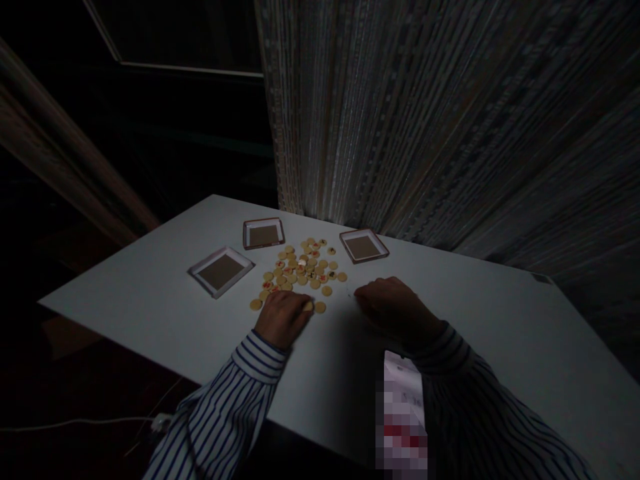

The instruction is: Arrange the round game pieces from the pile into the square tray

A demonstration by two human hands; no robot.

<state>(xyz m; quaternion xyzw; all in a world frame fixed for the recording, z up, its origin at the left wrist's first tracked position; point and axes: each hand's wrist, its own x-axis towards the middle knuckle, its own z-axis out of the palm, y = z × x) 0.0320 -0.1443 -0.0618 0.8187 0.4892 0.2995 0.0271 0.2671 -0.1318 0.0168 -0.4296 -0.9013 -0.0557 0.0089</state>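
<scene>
Round wooden pieces (301, 281), some with red or black marks, lie loosely scattered on the white table (165, 313). At the near edge of this pile is my left hand (283, 318), its thumb and finger closed on one wooden piece (308, 306). Another wooden piece (320, 307) lies just right of those fingertips. My right hand (393, 305) is to the right of the pile, over the table, with its fingers curled; anything between them is too dark to make out.
Three shallow box trays surround the pile: one at left (221, 270), one at back left (263, 234), one at back right (364, 246). A lit phone (404, 387) lies near my right forearm. A string curtain (400, 120) hangs behind the table.
</scene>
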